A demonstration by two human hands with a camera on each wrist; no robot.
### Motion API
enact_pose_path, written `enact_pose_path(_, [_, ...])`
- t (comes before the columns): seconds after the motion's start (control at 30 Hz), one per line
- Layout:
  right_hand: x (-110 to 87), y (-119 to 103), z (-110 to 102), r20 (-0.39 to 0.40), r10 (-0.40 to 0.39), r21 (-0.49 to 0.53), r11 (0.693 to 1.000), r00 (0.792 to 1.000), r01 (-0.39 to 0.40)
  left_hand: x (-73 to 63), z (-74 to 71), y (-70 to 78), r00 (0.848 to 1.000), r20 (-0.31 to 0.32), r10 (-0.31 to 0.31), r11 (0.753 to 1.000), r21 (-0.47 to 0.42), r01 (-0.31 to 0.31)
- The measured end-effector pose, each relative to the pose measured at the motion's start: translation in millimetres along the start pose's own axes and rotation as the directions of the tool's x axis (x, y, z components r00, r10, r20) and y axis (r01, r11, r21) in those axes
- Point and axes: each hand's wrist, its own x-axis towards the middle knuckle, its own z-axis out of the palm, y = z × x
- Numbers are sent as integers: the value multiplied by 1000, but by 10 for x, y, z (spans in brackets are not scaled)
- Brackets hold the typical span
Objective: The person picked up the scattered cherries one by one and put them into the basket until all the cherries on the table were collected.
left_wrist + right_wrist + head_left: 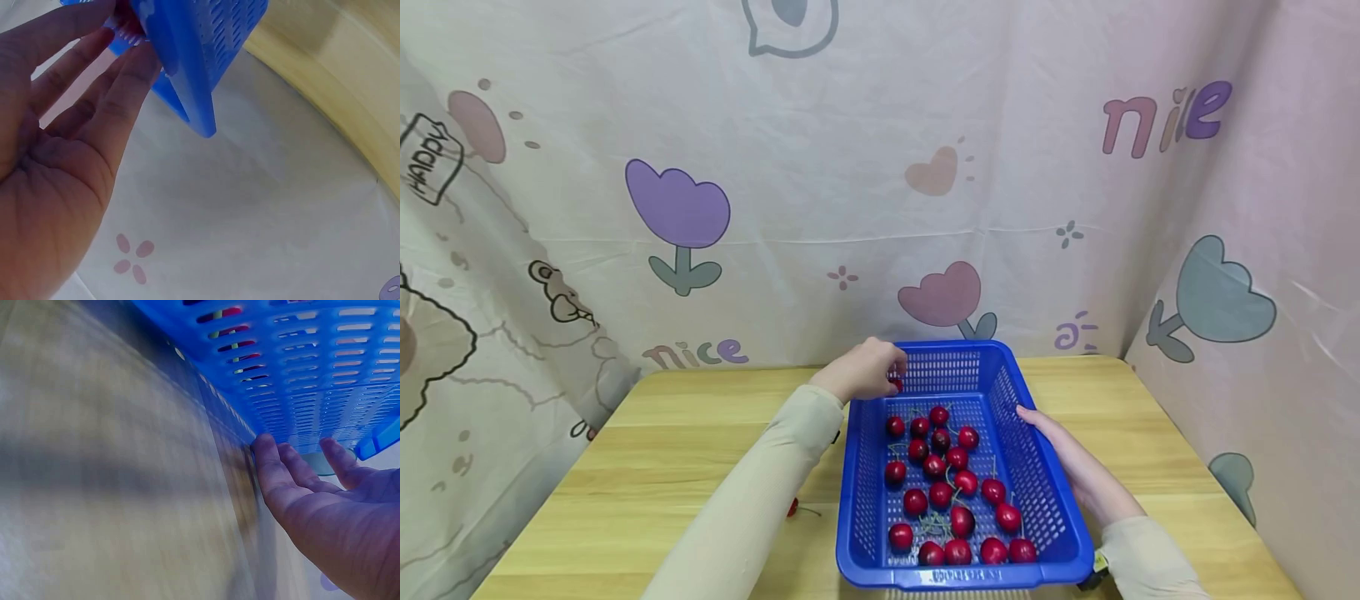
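Observation:
A blue plastic basket [917,575] with slotted walls stands on the table, with many red cherries [966,482] spread over its floor, several with green stems. At its far left corner my left hand [867,370] reaches over the rim and pinches a cherry [897,384]. In the left wrist view, that hand's fingertips are right beside the basket rim [187,81], partly hiding the red fruit. My right hand [1060,442] holds the basket's right side. One digit laps over the rim; the other fingers lie against the outer slotted wall [300,394] in the right wrist view.
A single stemmed cherry [793,507] lies on the wooden table [700,467] left of the basket, partly hidden by my left sleeve [752,492]. A pale printed cloth [820,167] hangs behind the table and along both sides.

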Motion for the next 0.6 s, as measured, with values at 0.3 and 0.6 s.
enact_pose_path(0.3, [6,7,-9,12,-6,-1,1000,1000,6,-125,-99,16,999,-33,38,999,5,-38])
enact_pose_path(0.6, [9,3,-7,1,0,-2,1000,1000,0,-525,-204,-143,988,-135,68,998,-3,-69])
